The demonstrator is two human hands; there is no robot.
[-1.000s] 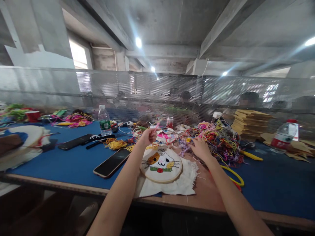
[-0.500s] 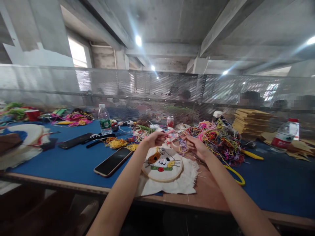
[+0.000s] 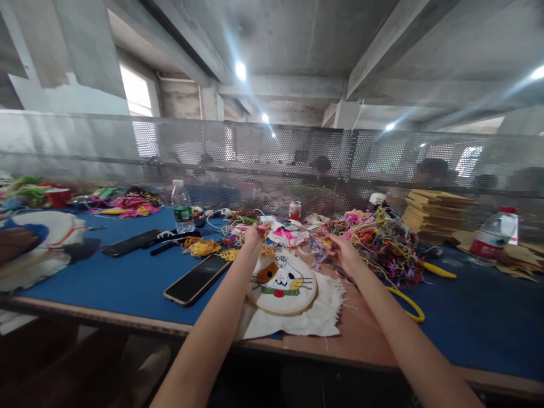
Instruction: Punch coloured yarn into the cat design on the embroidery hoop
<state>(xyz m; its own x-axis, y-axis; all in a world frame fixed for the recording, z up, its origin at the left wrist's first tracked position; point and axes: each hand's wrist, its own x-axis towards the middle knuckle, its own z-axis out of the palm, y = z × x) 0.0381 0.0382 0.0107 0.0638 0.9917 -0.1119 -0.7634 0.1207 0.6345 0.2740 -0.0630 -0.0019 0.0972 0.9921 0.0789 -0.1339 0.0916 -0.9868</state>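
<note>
A round embroidery hoop (image 3: 285, 311) lies in front of me, with a cat face stitched in orange, grey, yellow and green on its white cloth (image 3: 293, 326). Beyond its upper left edge, my left hand (image 3: 256, 233) is raised, fingertips pinched together; a thin strand seems to hang near them, but what they hold is too small to make out. My right hand (image 3: 343, 252) is above the table to the upper right of the hoop, its fingers pinched at a small yellowish bit that I cannot identify. Neither hand touches the hoop.
A tangled heap of coloured yarn (image 3: 378, 243) lies right of my right hand. Left of the hoop are a phone (image 3: 198, 280), yellow yarn (image 3: 204, 247) and a water bottle (image 3: 182, 209). A drink can (image 3: 294, 211) stands behind. A person's hand (image 3: 17, 243) is at another hoop, far left.
My left hand has moved left and slightly nearer, widening the gap between my hands. A pink patterned cloth behind now shows more. My right hand has barely moved.
</note>
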